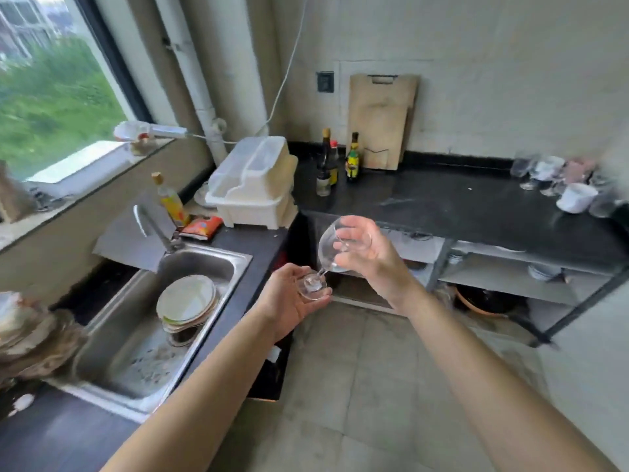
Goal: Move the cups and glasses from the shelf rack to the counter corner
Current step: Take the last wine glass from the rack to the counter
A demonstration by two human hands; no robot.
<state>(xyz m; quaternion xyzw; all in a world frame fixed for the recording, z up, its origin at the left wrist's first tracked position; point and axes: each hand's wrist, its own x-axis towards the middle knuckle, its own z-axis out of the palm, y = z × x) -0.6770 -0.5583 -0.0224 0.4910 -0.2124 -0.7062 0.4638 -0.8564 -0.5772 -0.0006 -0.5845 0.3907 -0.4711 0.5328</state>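
Wine glass (pixel 327 238) (tilted), foot in grip of left hand (pixel 289 303), bowl in grasp of right hand (pixel 372 258)

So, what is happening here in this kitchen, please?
A person holds one clear wine glass with both hands, in the air in front of the black counter. The left hand grips its foot and the right hand grips its bowl, so the glass is tilted. Several cups and glasses already stand together at the far right end of the counter. This glass is not yet set down there. Plates lie stacked in the sink at the left.
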